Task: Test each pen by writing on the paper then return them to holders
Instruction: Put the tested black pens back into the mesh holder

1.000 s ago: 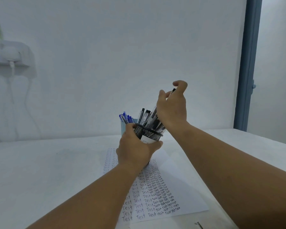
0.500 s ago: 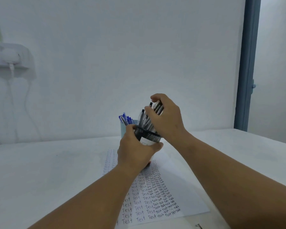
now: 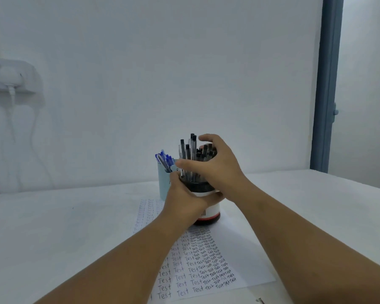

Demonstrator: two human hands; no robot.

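Head view: black pens (image 3: pixel 193 154) stand near upright in black mesh holder (image 3: pixel 203 194), caps up, long axes vertical, slight fan. Holder sits on far end of paper (image 3: pixel 235 249), mid-table. Left hand (image 3: pixel 184 202) wraps holder's body, fingers curled round it. Right hand (image 3: pixel 215 165) cups pen bundle, fingers and thumb curled round it. Blue pens (image 3: pixel 164 160) lean left in pale blue holder (image 3: pixel 164 183), touching behind-left. White table (image 3: pixel 64 227) open on both sides; wall just behind; table's right edge well apart.
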